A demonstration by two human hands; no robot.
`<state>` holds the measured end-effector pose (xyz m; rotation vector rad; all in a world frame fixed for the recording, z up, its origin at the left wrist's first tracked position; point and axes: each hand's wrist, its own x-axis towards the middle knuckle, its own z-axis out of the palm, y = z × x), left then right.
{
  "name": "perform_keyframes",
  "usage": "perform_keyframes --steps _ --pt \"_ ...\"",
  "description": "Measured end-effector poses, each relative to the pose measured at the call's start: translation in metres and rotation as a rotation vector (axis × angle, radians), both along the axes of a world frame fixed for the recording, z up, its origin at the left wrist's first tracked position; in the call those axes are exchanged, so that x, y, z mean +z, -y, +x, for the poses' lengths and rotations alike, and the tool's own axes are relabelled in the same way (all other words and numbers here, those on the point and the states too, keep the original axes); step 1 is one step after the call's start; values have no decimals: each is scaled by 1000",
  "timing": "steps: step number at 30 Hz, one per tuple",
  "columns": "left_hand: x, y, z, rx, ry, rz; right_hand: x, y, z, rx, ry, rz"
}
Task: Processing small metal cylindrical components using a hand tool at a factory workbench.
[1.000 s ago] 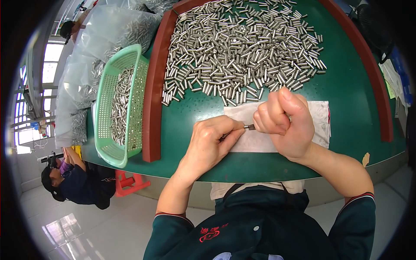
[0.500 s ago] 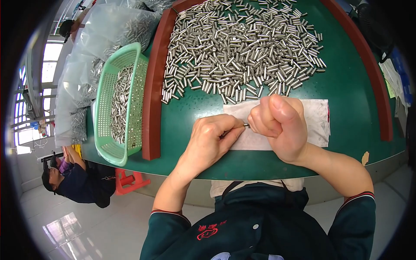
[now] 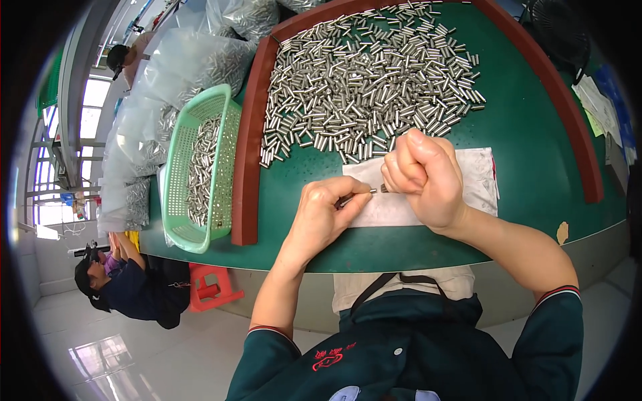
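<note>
My left hand [image 3: 319,212] pinches a short metal pin [image 3: 373,191] between thumb and forefinger, its shiny end sticking out toward the right. Close beside that end, my right hand [image 3: 426,179] is curled into a fist. A small dark tip shows at the edge of its fingers, but what the fist holds is hidden. Both hands are over a folded whitish cloth [image 3: 478,179] on the green tabletop [image 3: 528,200]. Beyond them spreads a large loose heap of silvery metal pins [image 3: 368,93].
Brown rails border the work area, one on the left [image 3: 246,194] and one on the right [image 3: 576,134]. A light green basket [image 3: 226,167] of pins stands outside the left rail. Clear plastic bags [image 3: 137,144] of metal parts lie beyond it. Another person [image 3: 144,287] is at the left.
A small gap has opened between my hands, and more of the pin's end shows at my left fingertips. The whole view has shifted slightly.
</note>
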<state>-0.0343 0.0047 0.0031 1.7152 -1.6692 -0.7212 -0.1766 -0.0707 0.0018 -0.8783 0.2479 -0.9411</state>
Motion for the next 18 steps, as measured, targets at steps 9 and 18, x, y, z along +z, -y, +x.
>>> perform_keyframes --steps 9,18 --pt "-1 -1 34 79 -1382 263 -3 -1 -3 97 9 60" --pt "-5 1 37 61 -1420 212 -2 0 -1 98 -6 32"
